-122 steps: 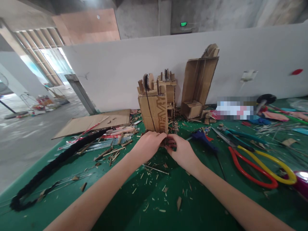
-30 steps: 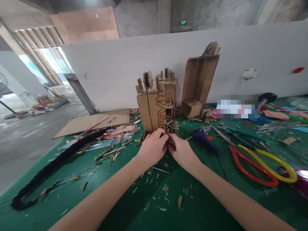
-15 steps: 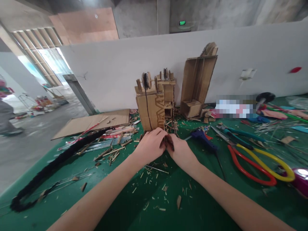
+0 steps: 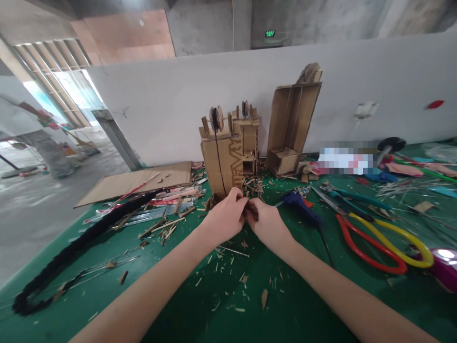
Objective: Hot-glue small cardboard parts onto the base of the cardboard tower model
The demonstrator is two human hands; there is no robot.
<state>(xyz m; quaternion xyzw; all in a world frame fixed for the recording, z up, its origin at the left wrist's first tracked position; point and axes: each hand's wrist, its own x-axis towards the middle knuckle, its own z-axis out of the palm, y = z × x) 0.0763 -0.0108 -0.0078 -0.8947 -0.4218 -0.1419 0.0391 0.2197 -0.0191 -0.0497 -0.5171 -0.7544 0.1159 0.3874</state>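
Observation:
My left hand point(image 4: 228, 214) and my right hand point(image 4: 266, 219) meet over the green table, fingers pinched together. Between the fingertips is a small dark piece, mostly hidden, that I cannot make out. Just behind my hands stands a cardboard tower point(image 4: 222, 162) with a spool point(image 4: 216, 119) on top. A dark cord point(image 4: 220, 166) hangs from the spool down the tower's front. Behind it is a smaller cardboard frame point(image 4: 250, 138) with its own spool. Farther right, a tall open cardboard box point(image 4: 294, 124) leans by the white wall, with a little box at its foot.
A blue glue gun point(image 4: 302, 207) and red-and-yellow-handled scissors point(image 4: 371, 243) lie right of my hands, beside teal-handled pliers point(image 4: 357, 195). On the left are a black fuzzy strip point(image 4: 82, 247), sticks and a flat cardboard sheet point(image 4: 135, 181). Scraps litter the table point(image 4: 200, 314).
My hands stay close together, with the fingers shifting slightly around the small piece. The view has drifted a little. In the left background, a person has moved to the right.

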